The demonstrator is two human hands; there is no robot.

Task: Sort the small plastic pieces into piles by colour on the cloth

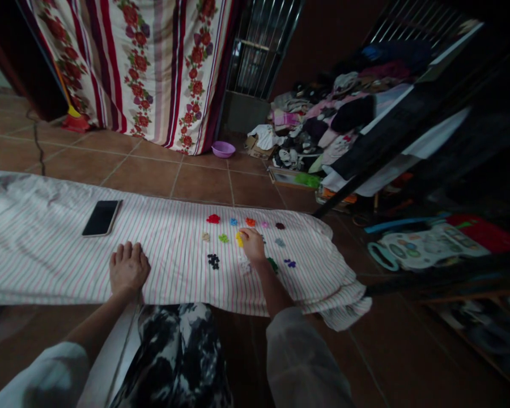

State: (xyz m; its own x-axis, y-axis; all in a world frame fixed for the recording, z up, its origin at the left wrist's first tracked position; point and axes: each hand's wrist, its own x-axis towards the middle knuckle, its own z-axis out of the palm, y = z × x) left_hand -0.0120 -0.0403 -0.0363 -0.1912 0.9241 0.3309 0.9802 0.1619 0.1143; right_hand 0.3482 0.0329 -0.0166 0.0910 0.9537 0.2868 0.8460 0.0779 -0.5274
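Observation:
My left hand (130, 266) lies flat on the striped cloth (170, 226), palm down, holding nothing. My right hand (253, 245) is at the small yellow pile (239, 239), fingertips pinched together against it; whatever is between them is too small to make out. Around it sit little heaps of small coloured pieces in rough rows: red (213, 219), blue (233, 221), orange (250, 222), pink (265, 224), dark brown (280, 225), beige (206, 237), lime green (223, 238), grey (279, 242), black (213, 261), white (245, 265), dark green (272, 264) and purple (290, 263). My right hand and forearm partly cover some heaps.
A phone (102, 218) lies on the cloth beyond my left hand. On the tiled floor (153, 170) behind stand a purple basin (223, 149) and a red broom (75, 121) by a floral curtain (161, 68). A heap of clothes (318, 122) is at the back right.

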